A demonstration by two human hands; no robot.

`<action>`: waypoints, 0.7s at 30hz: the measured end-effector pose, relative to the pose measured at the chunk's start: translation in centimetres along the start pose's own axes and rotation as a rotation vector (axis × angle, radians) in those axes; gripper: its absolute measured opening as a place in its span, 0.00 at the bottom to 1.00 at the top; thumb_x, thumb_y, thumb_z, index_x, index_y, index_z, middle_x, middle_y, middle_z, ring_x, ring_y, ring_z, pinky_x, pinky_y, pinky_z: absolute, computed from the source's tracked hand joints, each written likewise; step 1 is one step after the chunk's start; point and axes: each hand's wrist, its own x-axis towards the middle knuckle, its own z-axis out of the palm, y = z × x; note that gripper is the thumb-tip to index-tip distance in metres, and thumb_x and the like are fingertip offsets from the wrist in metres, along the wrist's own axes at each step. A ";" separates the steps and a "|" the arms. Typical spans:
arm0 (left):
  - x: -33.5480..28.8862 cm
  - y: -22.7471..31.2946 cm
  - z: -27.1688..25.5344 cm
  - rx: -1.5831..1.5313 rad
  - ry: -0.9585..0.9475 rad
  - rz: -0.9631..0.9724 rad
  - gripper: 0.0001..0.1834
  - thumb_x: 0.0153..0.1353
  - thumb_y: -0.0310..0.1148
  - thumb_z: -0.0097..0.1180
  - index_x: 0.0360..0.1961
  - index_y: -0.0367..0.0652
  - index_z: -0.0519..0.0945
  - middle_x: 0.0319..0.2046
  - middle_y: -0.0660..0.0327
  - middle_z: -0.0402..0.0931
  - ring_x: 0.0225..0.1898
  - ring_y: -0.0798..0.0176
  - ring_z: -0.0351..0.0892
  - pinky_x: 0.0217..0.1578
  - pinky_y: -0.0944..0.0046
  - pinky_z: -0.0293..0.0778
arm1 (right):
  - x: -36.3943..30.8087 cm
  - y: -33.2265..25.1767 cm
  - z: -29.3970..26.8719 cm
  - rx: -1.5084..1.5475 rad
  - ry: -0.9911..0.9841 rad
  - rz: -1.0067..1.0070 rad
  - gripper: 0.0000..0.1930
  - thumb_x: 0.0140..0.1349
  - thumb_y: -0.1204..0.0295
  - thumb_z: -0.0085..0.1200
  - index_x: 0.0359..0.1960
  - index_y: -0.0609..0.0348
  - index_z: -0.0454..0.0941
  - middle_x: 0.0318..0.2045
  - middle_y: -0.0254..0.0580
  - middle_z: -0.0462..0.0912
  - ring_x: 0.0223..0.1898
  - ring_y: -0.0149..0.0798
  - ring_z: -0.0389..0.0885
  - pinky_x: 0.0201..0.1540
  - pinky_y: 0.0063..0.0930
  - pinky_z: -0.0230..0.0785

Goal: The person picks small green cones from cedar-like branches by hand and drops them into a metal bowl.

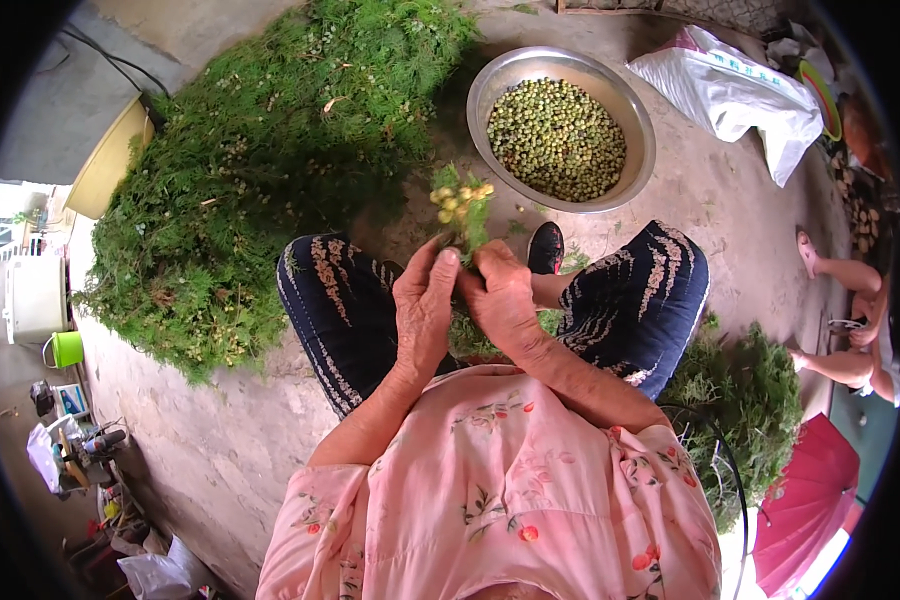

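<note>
Between my knees, a green sprig with a cluster of yellow-green berries (462, 204) stands up out of my closed fingers. My left hand (426, 295) pinches its stem, thumb on top. Close against it, my right hand (502, 290) is closed at the base of the same sprig, its fingertips partly hidden. Ahead and to the right sits a wide metal basin (638, 150) with many small round green and yellowish berries (558, 138) in it. A large heap of feathery green branches (300, 130) rises ahead and to the left.
A white woven sack (730, 85) lies at the far right. Another pile of green branches (735, 410) is beside my right knee, near a red umbrella (808, 490). Bare legs of other people (850, 320) show at the right edge. A bright green bucket (67, 349) stands at the left.
</note>
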 end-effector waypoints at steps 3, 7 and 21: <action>0.3 -0.5 0.2 -0.129 0.013 -0.040 0.12 0.57 0.30 0.52 0.40 0.34 0.74 0.33 0.63 0.75 0.33 0.72 0.71 0.37 0.75 0.67 | -0.5 -0.2 -0.1 -0.051 -0.222 -0.077 0.10 0.48 0.73 0.52 0.31 0.64 0.68 0.32 0.52 0.71 0.32 0.53 0.72 0.32 0.41 0.67; 1.1 -0.7 -1.2 -0.193 0.039 -0.082 0.07 0.57 0.29 0.52 0.32 0.35 0.75 0.27 0.64 0.76 0.27 0.74 0.71 0.28 0.76 0.67 | -0.8 -1.9 -0.9 -0.021 -0.247 -0.142 0.15 0.49 0.72 0.55 0.38 0.65 0.70 0.32 0.52 0.71 0.32 0.54 0.73 0.34 0.39 0.67; 0.6 -1.7 -0.7 -0.197 -0.005 -0.095 0.06 0.61 0.28 0.46 0.33 0.38 0.74 0.26 0.68 0.74 0.23 0.76 0.66 0.24 0.75 0.65 | 0.7 0.5 -0.4 0.645 -0.204 0.237 0.07 0.53 0.80 0.53 0.34 0.68 0.73 0.27 0.38 0.76 0.20 0.28 0.75 0.21 0.19 0.68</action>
